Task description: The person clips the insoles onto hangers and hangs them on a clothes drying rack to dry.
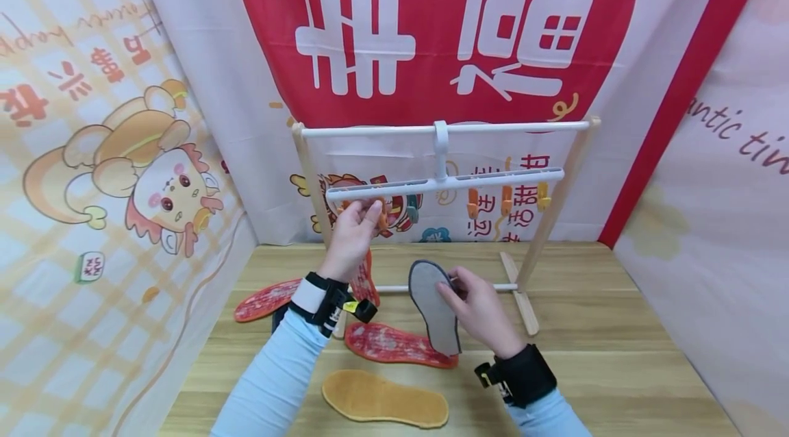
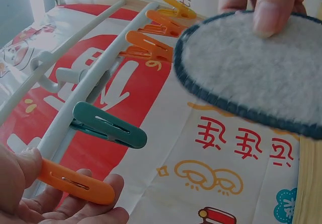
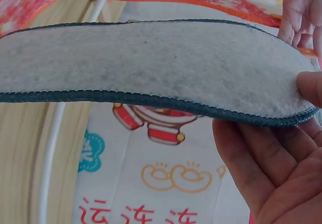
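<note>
My left hand (image 1: 350, 240) is at the left end of a white clip hanger (image 1: 493, 180), pinching an orange clothespin (image 2: 78, 182) between thumb and fingers. A green clothespin (image 2: 110, 126) sits just beyond it on the bar. In my right hand (image 1: 483, 310) is a grey insole (image 1: 431, 307) with a dark blue stitched edge, gripped near one end with the thumb on its grey face. It is held tilted in the air, right of the left hand. Behind my left wrist a red insole (image 1: 365, 281) hangs down, its upper end hidden.
The hanger hooks over the top rod (image 1: 370, 130) of a wood-and-white rack. Orange and yellow clothespins (image 1: 543, 197) hang at its right. On the wooden table (image 1: 616, 368) lie a tan insole (image 1: 385, 398), a red insole (image 1: 394, 344) and another red insole (image 1: 265, 300) at left.
</note>
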`<state>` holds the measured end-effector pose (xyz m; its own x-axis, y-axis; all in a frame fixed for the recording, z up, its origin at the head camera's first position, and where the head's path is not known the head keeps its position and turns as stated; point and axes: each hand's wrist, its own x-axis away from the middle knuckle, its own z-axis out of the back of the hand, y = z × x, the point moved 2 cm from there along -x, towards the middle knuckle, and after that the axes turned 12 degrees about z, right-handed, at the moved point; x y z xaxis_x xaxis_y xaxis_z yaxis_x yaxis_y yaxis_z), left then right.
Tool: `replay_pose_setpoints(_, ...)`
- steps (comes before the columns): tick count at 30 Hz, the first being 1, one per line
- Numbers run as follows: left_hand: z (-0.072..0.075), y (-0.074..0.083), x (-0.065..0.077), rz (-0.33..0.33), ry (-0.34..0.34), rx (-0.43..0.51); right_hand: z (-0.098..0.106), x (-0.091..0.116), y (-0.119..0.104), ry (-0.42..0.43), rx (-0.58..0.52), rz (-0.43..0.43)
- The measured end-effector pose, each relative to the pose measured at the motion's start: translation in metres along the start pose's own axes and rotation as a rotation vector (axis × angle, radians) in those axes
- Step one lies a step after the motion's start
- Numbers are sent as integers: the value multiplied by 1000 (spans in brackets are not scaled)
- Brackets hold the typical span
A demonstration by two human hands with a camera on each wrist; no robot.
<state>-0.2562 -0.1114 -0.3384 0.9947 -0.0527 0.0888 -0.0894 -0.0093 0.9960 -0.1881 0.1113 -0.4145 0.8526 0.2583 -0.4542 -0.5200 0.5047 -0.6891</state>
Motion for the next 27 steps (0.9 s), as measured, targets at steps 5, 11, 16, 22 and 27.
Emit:
replay_pose_setpoints(5, 0, 2, 3, 28, -21, 15, -7, -15, -9, 1, 9, 22)
replay_pose_setpoints(11, 0, 4, 7, 50, -46, 12, -13, -27, -20, -10, -18, 33)
replay_pose_setpoints(16, -3, 4, 10, 47, -37, 4, -17, -35, -25, -25, -18, 19)
replay_pose_setpoints(22, -5, 4, 10, 44, -28, 44, -21, -43, -24, -21, -11, 37)
replay_pose_setpoints(27, -6, 4, 11, 30, -54, 98, -23, -46, -22, -24, -19, 26)
